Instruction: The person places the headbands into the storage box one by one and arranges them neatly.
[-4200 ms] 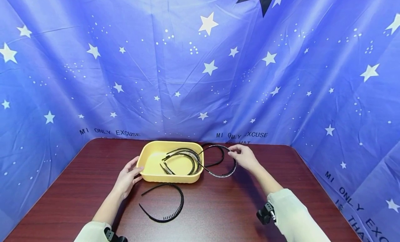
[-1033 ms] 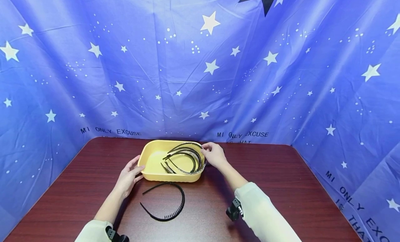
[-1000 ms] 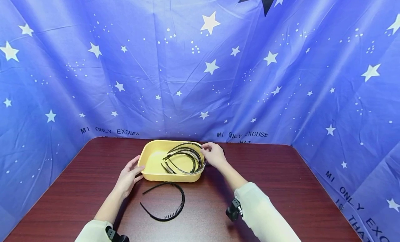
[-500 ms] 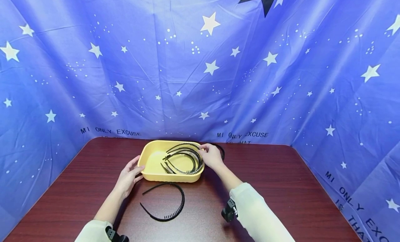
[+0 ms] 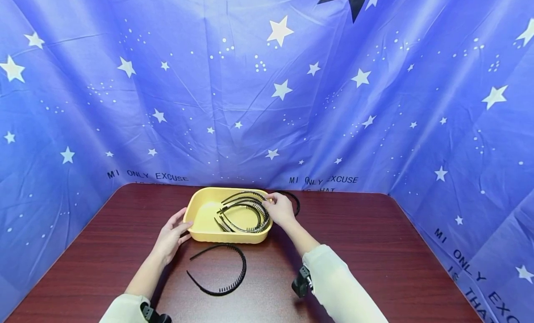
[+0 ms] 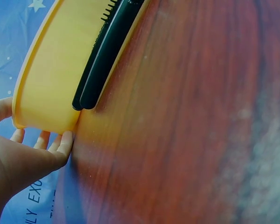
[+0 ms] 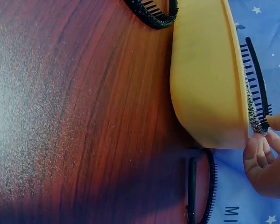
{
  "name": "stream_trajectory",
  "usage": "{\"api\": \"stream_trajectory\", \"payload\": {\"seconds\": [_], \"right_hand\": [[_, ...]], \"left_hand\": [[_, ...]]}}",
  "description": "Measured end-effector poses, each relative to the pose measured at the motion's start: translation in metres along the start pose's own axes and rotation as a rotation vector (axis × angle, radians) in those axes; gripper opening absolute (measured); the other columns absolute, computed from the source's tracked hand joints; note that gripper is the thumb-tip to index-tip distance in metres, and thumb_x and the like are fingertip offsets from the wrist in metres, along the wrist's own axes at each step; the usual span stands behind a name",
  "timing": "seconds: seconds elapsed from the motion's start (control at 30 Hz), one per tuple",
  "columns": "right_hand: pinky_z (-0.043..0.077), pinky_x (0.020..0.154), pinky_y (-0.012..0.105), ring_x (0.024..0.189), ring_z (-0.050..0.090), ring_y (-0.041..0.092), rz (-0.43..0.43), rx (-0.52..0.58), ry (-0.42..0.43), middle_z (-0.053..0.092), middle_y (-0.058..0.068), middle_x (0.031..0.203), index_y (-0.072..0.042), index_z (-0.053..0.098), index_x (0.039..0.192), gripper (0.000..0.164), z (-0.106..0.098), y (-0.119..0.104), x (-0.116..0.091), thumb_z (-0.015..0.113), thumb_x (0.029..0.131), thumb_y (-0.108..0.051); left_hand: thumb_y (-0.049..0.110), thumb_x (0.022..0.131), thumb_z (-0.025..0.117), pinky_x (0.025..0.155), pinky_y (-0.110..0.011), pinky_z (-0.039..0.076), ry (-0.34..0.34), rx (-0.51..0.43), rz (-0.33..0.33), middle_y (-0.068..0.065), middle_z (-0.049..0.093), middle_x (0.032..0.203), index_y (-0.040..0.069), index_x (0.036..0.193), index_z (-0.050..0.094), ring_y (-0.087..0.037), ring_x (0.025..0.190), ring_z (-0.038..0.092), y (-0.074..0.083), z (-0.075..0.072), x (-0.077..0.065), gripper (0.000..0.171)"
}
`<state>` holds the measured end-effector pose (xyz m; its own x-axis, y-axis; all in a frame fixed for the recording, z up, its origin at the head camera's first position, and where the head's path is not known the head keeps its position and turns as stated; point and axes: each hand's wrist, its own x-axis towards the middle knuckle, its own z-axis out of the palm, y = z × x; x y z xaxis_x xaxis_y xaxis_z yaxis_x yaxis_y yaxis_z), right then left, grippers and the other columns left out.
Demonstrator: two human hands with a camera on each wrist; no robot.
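My left hand [image 5: 168, 239] grips the left end of a yellow plastic tray [image 5: 227, 238], thumb on the rim and fingers against the outer wall. At the tray's right end, my right hand [image 5: 280, 209] pinches a glittery toothed headband [image 7: 252, 105] between thumb and fingers, just over the rim. Several dark headbands [image 5: 265, 216] lie overlapping in the right half of the tray, their open ends pointing left. In front of the tray, a black toothed headband [image 5: 244, 267] lies on the table. Another black headband [image 5: 298, 205] lies behind my right hand, partly hidden by it.
The dark red wooden table [image 5: 354, 276] carries everything. A blue star-printed cloth [image 5: 233, 91] hangs behind the table and along both sides. Small black cameras sit on both wrists, over pale sleeves [image 5: 342, 286].
My right hand has carried the glittery headband leftward from beside the tray to over its right end, then edged slightly further left. The left hand has stayed on the tray.
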<state>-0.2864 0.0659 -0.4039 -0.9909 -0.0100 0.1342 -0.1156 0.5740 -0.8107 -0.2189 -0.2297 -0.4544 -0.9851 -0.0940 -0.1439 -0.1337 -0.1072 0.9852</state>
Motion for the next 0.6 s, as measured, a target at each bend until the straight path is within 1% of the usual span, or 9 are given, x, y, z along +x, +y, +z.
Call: {"api": "stream_trajectory", "payload": {"seconds": [0.17, 0.27, 0.6], "right_hand": [[0.038, 0.059, 0.022, 0.062, 0.045, 0.01, 0.002, -0.02, 0.014, 0.053, 0.001, 0.073, -0.005, 0.069, 0.104, 0.023, 0.0019, 0.0002, 0.0005, 0.066, 0.084, -0.017], [0.038, 0.06, 0.022, 0.064, 0.046, 0.01, 0.006, -0.024, 0.014, 0.053, 0.0, 0.073, -0.005, 0.069, 0.103, 0.022, 0.0021, -0.0002, 0.0, 0.066, 0.084, -0.017], [0.038, 0.06, 0.022, 0.063, 0.046, 0.009, 0.002, -0.029, 0.014, 0.052, -0.001, 0.072, -0.005, 0.069, 0.102, 0.022, 0.0022, -0.0002, -0.0005, 0.066, 0.084, -0.017]], "left_hand": [[0.013, 0.094, 0.053, 0.08, -0.021, 0.049, 0.002, 0.004, 0.0, 0.01, 0.05, 0.103, 0.012, 0.149, 0.021, 0.002, 0.093, 0.056, -0.0007, -0.0001, 0.0006, 0.064], [0.013, 0.093, 0.054, 0.08, -0.021, 0.049, 0.005, 0.006, 0.003, 0.01, 0.05, 0.103, 0.011, 0.148, 0.022, 0.001, 0.093, 0.056, -0.0017, -0.0003, 0.0013, 0.064], [0.013, 0.094, 0.053, 0.081, -0.02, 0.049, 0.005, 0.015, -0.004, 0.006, 0.048, 0.109, 0.013, 0.149, 0.022, 0.0, 0.096, 0.056, -0.0009, -0.0002, 0.0011, 0.064]]}}
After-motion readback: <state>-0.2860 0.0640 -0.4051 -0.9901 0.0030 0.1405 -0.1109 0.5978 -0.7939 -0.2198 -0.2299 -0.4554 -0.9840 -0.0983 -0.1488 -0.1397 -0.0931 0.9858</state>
